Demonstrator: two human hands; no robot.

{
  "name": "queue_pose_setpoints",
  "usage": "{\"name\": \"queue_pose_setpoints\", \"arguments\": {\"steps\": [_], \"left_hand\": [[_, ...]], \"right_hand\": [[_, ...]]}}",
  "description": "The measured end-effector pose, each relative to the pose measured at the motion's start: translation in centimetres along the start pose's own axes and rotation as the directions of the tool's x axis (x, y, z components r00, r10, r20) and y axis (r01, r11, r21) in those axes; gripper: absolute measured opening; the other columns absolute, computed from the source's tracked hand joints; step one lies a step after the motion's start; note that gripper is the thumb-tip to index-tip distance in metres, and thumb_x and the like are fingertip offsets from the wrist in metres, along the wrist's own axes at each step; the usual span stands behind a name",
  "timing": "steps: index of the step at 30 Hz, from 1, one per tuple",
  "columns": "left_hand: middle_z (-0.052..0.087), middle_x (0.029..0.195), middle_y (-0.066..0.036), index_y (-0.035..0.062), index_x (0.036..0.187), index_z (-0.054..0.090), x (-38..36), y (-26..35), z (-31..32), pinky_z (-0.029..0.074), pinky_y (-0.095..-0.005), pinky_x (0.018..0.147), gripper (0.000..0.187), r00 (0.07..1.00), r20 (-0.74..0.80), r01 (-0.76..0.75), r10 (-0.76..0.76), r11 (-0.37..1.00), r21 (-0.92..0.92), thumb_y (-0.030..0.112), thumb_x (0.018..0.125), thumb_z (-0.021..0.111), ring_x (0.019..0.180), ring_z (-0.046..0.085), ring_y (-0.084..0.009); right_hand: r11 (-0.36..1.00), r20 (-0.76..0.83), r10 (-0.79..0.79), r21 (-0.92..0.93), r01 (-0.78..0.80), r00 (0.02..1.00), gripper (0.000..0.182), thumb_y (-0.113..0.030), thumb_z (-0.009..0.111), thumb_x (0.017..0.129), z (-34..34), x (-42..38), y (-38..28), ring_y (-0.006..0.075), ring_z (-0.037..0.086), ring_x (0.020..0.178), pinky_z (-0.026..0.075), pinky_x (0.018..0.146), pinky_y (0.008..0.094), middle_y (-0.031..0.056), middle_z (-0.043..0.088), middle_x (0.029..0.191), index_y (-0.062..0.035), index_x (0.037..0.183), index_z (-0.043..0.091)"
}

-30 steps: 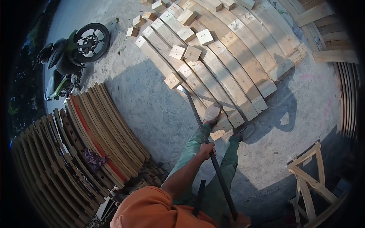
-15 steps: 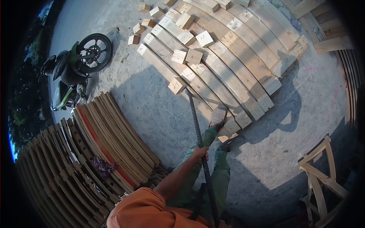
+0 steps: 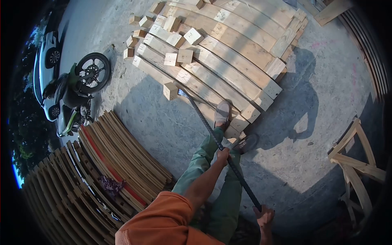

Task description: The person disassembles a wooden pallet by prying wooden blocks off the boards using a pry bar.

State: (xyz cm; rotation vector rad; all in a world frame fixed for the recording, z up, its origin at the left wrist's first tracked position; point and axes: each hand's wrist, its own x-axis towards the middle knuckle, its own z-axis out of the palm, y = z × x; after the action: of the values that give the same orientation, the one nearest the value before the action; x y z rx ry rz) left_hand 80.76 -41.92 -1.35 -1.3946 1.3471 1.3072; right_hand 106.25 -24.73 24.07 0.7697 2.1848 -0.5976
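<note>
A long ribbed steel bar (image 3: 205, 121) slants across the view with a flattened, shiny tip. My left hand (image 3: 223, 156) is closed around its middle, and my right hand (image 3: 264, 215) grips its lower end. The tip lies right beside a wooden block (image 3: 170, 91) at the near edge of a low slatted wooden platform (image 3: 241, 75). My left shoe (image 3: 223, 114) rests on the planks at that edge, while the other shoe (image 3: 247, 143) is next to the platform's corner.
Several more wooden blocks (image 3: 193, 36) sit on the planks. Stacked slatted wood (image 3: 126, 151) stands at left, a wooden frame (image 3: 353, 159) at right. A motorcycle (image 3: 83, 81) and a white car (image 3: 48, 69) are at upper left on the concrete.
The view has swung, bringing the car into sight. My right hand has come up into clear view on the bar's lower end. The bar now slants more, its flat tip catching light.
</note>
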Motion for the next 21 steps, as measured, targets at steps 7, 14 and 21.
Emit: {"name": "queue_pose_setpoints", "arguments": {"steps": [7, 14, 21], "left_hand": [[0.038, 0.056, 0.000, 0.0052, 0.080, 0.048, -1.2, 8.1, -3.2, 0.044, -0.0335, 0.046, 0.008, 0.954, 0.215, 0.245, -0.209, 0.957, -0.156, 0.007, 0.085, 0.053, 0.044, 0.041, -0.0140], [0.043, 0.057, -0.006, 0.0035, 0.073, 0.048, 7.9, 0.9, 5.9, 0.046, -0.0389, 0.054, 0.014, 0.993, -0.117, 0.055, -0.025, 0.964, 0.260, 0.009, 0.084, 0.056, 0.050, 0.046, -0.0242], [0.046, 0.058, -0.005, 0.0046, 0.074, 0.048, 9.5, 8.6, -0.6, 0.046, -0.0370, 0.044, 0.013, 0.992, 0.037, 0.123, -0.117, 0.951, -0.282, 0.004, 0.076, 0.060, 0.045, 0.048, -0.0180]], "right_hand": [[0.979, -0.206, -0.139, -0.179, 0.102, 0.969, 0.042, -0.047, 0.071, 0.067, -12.2, -1.9, -11.5, 0.0252, 0.054, 0.045, 0.040, 0.054, 0.0412, 0.0043, 0.051, 0.049, -0.0095, 0.067, 0.052], [0.997, -0.149, -0.047, -0.075, 0.036, 0.988, 0.045, -0.049, 0.071, 0.068, 0.8, 13.3, 5.3, 0.0303, 0.058, 0.051, 0.043, 0.057, 0.0400, 0.0113, 0.060, 0.057, -0.0059, 0.064, 0.057], [0.995, -0.078, -0.088, -0.057, 0.083, 0.993, 0.044, -0.050, 0.069, 0.068, -2.5, 13.5, -4.1, 0.0300, 0.057, 0.050, 0.041, 0.054, 0.0393, 0.0099, 0.058, 0.054, -0.0079, 0.064, 0.058]]}}
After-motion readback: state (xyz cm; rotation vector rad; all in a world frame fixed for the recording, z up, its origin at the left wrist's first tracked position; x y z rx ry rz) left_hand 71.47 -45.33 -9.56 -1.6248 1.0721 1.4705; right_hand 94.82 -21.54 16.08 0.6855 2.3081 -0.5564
